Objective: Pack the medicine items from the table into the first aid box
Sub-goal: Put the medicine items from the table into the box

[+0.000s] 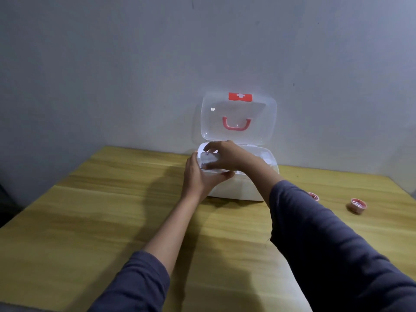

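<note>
I see the first aid box (238,188) open on the tabletop (112,199), lid upright. My left hand (200,176) braces its front-left corner; my right hand (227,157) has fingers clamped on a white packet (208,162) (label blurred) inside. Two small red-lidded cups (358,205) sit to the right.

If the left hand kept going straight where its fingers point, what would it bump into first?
Probably the white packet at the first aid box rim. The left hand already looks pressed against both, though depth is unclear.
</note>
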Demonstrator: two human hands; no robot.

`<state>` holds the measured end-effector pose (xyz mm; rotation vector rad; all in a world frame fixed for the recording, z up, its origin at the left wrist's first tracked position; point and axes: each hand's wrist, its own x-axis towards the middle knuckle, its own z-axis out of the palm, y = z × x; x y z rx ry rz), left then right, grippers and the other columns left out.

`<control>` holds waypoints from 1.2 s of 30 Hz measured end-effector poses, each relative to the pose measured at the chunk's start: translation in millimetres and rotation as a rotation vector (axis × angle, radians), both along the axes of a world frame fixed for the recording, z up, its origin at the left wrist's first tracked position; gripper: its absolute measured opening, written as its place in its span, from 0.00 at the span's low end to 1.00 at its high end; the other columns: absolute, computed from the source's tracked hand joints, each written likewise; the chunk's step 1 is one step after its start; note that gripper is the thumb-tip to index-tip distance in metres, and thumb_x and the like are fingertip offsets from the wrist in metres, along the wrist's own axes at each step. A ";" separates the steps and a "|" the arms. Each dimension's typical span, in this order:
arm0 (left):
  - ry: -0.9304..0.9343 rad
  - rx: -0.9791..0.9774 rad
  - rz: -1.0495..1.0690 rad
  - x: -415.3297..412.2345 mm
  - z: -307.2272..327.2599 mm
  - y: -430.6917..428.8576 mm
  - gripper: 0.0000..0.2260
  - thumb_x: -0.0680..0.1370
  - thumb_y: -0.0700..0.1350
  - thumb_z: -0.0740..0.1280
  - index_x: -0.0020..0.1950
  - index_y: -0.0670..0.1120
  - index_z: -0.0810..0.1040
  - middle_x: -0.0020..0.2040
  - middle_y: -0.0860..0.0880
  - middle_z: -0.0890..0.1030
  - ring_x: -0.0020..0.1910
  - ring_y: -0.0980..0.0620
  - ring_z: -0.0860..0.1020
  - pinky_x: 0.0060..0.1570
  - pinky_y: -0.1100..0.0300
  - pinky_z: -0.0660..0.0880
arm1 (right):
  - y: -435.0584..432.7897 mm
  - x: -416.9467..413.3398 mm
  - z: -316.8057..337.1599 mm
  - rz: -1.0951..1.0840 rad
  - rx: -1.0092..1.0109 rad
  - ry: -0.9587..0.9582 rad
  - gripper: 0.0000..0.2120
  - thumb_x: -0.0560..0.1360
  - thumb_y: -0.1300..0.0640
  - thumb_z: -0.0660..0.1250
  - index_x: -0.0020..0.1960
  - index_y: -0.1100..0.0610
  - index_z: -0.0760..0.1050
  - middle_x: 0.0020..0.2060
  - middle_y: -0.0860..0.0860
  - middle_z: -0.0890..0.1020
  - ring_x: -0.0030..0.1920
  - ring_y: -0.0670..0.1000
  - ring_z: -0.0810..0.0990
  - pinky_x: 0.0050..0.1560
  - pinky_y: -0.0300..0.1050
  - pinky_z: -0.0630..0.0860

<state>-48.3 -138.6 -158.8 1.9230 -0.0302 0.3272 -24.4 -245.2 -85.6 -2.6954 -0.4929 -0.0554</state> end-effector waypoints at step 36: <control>0.011 -0.013 -0.030 -0.8 -0.6 0.8 0.49 0.60 0.55 0.82 0.76 0.47 0.62 0.71 0.49 0.68 0.70 0.50 0.68 0.59 0.64 0.64 | -28.6 16.7 0.8 -0.377 0.206 -0.130 0.14 0.73 0.58 0.64 0.58 0.60 0.72 0.51 0.59 0.80 0.44 0.58 0.77 0.41 0.48 0.74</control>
